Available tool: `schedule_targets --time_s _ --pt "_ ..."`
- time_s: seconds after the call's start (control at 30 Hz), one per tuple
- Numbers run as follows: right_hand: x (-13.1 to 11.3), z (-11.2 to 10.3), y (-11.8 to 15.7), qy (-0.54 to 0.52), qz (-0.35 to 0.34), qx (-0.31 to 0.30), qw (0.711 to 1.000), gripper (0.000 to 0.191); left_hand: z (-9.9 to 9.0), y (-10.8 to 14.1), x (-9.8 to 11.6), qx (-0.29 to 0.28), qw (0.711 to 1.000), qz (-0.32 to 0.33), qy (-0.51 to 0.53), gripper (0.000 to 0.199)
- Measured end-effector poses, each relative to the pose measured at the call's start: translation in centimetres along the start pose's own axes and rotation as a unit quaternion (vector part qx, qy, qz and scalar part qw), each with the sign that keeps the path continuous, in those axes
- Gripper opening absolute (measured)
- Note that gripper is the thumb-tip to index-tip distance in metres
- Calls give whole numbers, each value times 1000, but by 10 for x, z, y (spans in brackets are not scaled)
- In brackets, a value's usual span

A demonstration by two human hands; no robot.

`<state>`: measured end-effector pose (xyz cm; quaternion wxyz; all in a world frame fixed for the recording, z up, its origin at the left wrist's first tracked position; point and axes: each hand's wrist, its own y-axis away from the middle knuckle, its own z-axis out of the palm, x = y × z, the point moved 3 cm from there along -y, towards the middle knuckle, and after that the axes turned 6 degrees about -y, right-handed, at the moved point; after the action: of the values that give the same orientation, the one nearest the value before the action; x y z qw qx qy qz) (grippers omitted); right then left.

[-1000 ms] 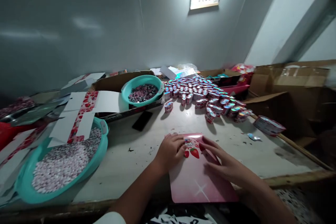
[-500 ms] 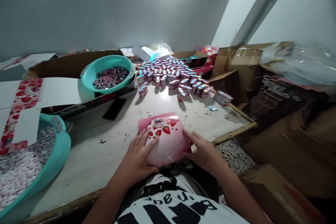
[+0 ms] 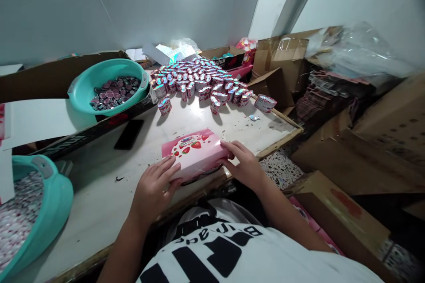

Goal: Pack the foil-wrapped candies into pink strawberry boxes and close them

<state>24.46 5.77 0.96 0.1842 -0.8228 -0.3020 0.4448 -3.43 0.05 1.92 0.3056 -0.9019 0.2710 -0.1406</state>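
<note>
The strawberry-printed card sheet [image 3: 199, 154] in the middle of the frame is smooth and glossy, while the tabletop [image 3: 96, 190] around it has a softer sheen (marred by dark specks) and a rough-looking wooden edge strip [image 3: 280, 142]. Smooth turquoise plastic forms the upper-left basin [image 3: 78, 96] and the lower-left basin [image 3: 59, 208]. Above centre, the strawberry-patterned packs [image 3: 202, 75] have shiny, foil-like tops (throwing off rainbow glints). The corrugated carton [image 3: 341, 212] at lower right is matt brown cardboard; the clear plastic bag [image 3: 368, 55] at upper right is crinkled and glossy. The printed T-shirt [image 3: 268, 258], bottom centre, is matt cloth.
</note>
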Motion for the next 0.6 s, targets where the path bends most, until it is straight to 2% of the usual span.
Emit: schedule_targets --time_s 0.27,0.43,0.6 --pt "21 12 19 -10 9 17 1000 41 14 13 6 50 998 -10 27 47" --pt "22 6 23 30 3 -28 999 45 16 19 5 62 997 15 39 47" --pt "19 -2 22 53 2 -63 997 45 14 15 6 64 996 -26 65 41"
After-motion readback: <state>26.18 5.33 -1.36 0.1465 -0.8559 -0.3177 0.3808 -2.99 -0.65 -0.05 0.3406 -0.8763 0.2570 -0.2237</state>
